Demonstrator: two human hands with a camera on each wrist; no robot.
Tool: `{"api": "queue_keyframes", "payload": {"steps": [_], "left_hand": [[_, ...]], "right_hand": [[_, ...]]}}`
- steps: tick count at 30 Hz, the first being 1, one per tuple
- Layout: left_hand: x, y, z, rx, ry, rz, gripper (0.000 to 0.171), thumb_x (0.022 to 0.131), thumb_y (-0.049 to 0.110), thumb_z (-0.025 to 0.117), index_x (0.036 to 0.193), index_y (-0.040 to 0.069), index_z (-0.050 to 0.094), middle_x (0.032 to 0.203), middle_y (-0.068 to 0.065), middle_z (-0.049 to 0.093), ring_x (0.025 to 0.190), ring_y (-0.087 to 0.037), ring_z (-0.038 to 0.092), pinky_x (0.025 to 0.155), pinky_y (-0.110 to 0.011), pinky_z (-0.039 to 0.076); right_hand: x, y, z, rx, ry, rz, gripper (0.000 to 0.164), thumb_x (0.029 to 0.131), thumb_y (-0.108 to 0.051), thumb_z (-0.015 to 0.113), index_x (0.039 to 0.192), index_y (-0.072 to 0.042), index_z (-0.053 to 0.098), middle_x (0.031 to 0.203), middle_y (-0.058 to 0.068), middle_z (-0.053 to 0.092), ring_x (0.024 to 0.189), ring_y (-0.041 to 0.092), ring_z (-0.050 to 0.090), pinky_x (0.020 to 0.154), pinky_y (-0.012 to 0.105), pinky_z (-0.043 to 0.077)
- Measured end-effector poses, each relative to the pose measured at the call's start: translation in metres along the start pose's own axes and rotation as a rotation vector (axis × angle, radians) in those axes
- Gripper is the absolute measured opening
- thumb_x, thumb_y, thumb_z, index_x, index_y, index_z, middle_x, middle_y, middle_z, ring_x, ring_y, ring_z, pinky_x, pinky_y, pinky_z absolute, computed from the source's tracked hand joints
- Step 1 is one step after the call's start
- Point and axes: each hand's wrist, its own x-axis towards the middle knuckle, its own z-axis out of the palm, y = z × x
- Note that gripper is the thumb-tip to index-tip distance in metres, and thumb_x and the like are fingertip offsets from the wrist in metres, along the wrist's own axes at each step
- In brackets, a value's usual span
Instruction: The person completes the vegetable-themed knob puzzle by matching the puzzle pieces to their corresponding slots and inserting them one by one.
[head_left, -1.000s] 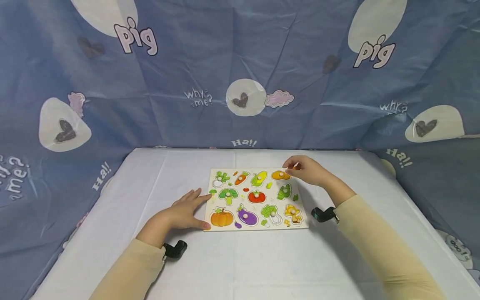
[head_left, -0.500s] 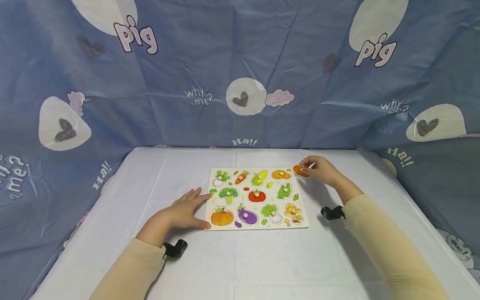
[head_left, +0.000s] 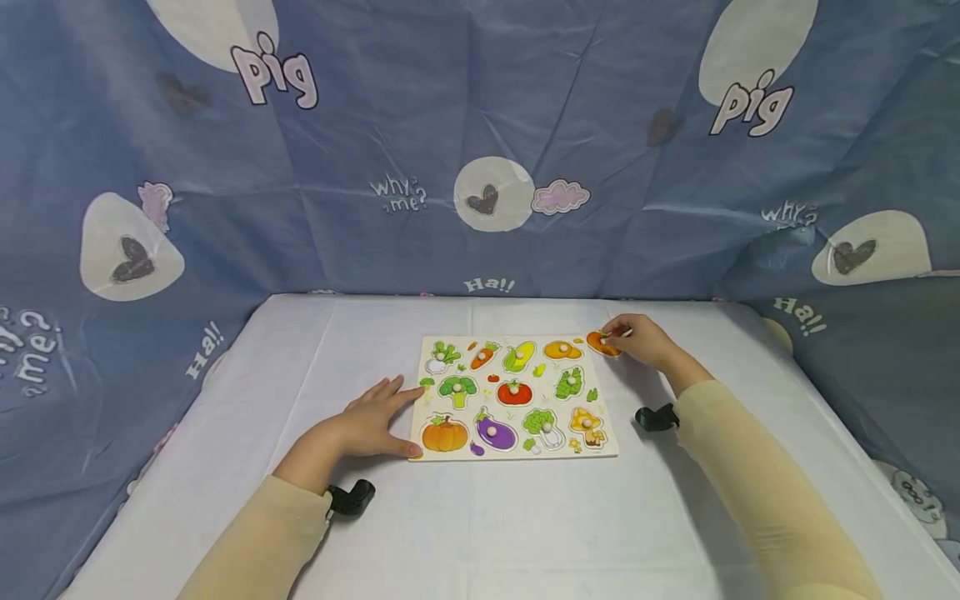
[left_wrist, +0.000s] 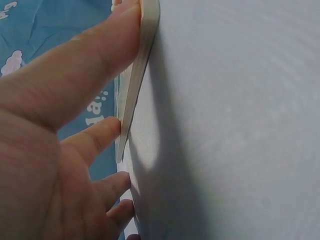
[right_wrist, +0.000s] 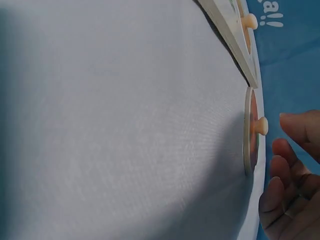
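Note:
In the head view, a white wooden knob puzzle board (head_left: 480, 421) lies on the table with vegetable pieces. My left hand (head_left: 372, 419) rests at its left edge; the left wrist view shows the thumb (left_wrist: 100, 55) on the board's edge and straight, spread fingers. At the far right corner, an orange pumpkin puzzle piece (head_left: 602, 343) lies flat, knob (right_wrist: 261, 126) up. My right hand (head_left: 637, 340) hovers beside that piece. A small gap separates its loosely bent fingers from the knob in the right wrist view. The pumpkin slot (head_left: 445, 434) at the near left has no knob.
White cloth covers the table (head_left: 525, 525). A blue patterned sheet (head_left: 405, 242) hangs behind and along both sides. A black wrist camera (head_left: 351, 498) sits on the left wrist, another wrist camera (head_left: 657, 417) on the right.
My right hand has carried the pumpkin piece rightward off the board's far right corner, set it down beside the board and let go of its knob. The left hand stays put.

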Motion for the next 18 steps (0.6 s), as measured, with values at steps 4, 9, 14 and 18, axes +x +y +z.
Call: {"api": "queue_keyframes", "payload": {"steps": [4,9,14,18], "left_hand": [[0.0,0.001,0.0,0.002,-0.002,-0.005,0.103,0.073,0.056,0.082,0.156,0.017,0.036,0.164,-0.025,0.016,0.149,-0.049,0.009,0.114,-0.071,0.014],[0.0,0.0,0.001,0.003,0.0,-0.005,0.103,0.073,0.057,0.082,0.156,0.017,0.036,0.164,-0.024,0.016,0.149,-0.049,0.009,0.114,-0.071,0.014],[0.0,-0.001,0.001,0.003,0.004,-0.001,0.103,0.073,0.057,0.082,0.157,0.018,0.036,0.164,-0.024,0.016,0.149,-0.049,0.009,0.114,-0.071,0.014],[-0.001,0.0,0.001,-0.002,0.001,-0.004,0.103,0.073,0.057,0.082,0.156,0.018,0.036,0.164,-0.024,0.016,0.149,-0.049,0.009,0.114,-0.071,0.014]], "right_hand": [[0.004,0.002,0.001,0.004,-0.009,0.019,0.023,0.098,-0.016,0.065,0.116,-0.002,0.068,0.11,0.015,0.063,0.095,0.026,0.058,0.077,0.033,0.05],[0.008,0.005,0.003,-0.003,-0.019,0.032,0.02,0.098,-0.014,0.064,0.112,-0.001,0.068,0.107,0.015,0.063,0.093,0.025,0.057,0.076,0.033,0.049],[0.011,0.004,0.006,-0.009,-0.03,0.036,0.019,0.099,-0.013,0.063,0.111,0.0,0.068,0.107,0.016,0.064,0.091,0.025,0.056,0.074,0.031,0.049],[0.013,0.004,0.01,-0.013,-0.034,0.038,0.018,0.097,-0.01,0.064,0.111,0.001,0.068,0.105,0.015,0.064,0.091,0.024,0.055,0.074,0.031,0.048]]}}
